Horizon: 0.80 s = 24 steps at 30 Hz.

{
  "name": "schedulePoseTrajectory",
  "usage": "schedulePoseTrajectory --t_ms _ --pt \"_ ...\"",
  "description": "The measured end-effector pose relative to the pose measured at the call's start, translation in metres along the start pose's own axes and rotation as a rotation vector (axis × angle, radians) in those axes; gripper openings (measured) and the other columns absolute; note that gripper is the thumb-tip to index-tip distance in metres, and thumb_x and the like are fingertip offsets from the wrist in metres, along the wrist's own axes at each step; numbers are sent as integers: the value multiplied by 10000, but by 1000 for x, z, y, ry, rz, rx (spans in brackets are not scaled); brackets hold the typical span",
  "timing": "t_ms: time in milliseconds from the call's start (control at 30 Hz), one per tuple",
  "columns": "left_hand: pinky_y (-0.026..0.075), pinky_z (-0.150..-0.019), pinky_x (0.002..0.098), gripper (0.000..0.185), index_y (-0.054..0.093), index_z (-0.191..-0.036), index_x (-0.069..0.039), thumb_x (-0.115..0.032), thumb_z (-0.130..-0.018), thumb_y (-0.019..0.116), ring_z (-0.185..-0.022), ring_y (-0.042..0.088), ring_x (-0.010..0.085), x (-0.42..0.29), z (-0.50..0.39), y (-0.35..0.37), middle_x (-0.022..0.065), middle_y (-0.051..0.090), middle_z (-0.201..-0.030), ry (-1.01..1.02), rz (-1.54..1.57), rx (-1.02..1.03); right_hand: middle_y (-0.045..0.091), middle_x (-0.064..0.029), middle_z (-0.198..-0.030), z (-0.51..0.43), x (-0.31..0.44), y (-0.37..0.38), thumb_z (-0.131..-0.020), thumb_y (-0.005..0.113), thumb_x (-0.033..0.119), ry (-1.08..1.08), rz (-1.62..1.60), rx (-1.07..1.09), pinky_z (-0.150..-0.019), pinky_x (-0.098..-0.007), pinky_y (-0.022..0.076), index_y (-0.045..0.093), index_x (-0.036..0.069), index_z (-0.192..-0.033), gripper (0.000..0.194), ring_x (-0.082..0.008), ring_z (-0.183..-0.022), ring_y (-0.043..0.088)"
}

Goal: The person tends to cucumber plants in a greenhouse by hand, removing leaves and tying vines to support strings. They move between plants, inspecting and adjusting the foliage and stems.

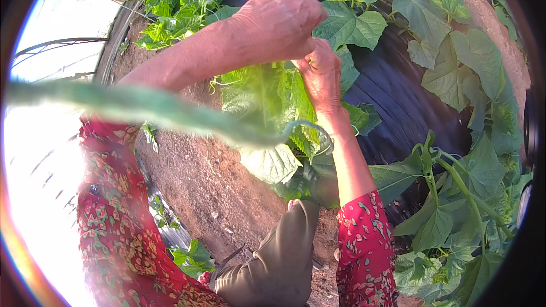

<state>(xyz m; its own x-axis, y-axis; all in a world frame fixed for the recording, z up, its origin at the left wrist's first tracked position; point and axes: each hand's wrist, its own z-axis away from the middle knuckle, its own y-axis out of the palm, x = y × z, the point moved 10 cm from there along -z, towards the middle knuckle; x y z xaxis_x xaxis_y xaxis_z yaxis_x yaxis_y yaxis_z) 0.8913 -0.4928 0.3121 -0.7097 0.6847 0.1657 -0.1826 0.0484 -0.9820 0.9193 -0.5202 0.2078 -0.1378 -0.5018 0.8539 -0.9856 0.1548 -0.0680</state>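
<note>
My left hand (283,19) is curled into a fist, back of the hand up, above a leafy vine that looks like cucumber (266,98). Just below it, touching or nearly so, my right hand (320,68) has its fingers bent in towards the thumb. Whatever lies inside either hand is hidden by the fingers and the left wrist. Across the view, close to the camera, runs a blurred green strand (187,115), a stem or a cord. Its thin hooked end (326,136) overlaps my right forearm.
Black plastic mulch film (392,89) covers the bed on the right, among more broad-leaved vines (452,204). Bare soil (192,175) forms a path at my trousered leg (277,260). Another leafy plant (179,4) grows at the upper left, near a bright translucent greenhouse wall (64,21).
</note>
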Motion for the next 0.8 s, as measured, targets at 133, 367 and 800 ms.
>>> schedulePoseTrajectory --t_ms 133,367,800 --pt "412 -595 243 44 559 -835 -31 -46 -811 593 -643 494 69 -10 23 -92 7 538 -743 -69 507 -463 691 -120 -959 1 -12 -52 -726 673 -116 89 15 -74 -774 -384 536 680 28 -1024 332 -334 -903 628" --pt "444 -521 245 187 733 -986 -38 -200 -893 745 -602 584 92 -58 106 -38 76 704 -909 -63 949 -69 702 -97 -985 12 -9 -63 -868 600 43 -5 189 -56 -778 -381 513 691 40 -1033 188 -265 -868 662" --pt "509 -616 270 122 706 -1017 -64 -60 -895 705 -703 654 133 -39 17 1 65 693 -876 -255 846 -699 691 -79 -1042 34 -64 -104 -999 563 140 322 143 -157 -869 -315 473 662 -18 -1078 203 -136 -979 603"
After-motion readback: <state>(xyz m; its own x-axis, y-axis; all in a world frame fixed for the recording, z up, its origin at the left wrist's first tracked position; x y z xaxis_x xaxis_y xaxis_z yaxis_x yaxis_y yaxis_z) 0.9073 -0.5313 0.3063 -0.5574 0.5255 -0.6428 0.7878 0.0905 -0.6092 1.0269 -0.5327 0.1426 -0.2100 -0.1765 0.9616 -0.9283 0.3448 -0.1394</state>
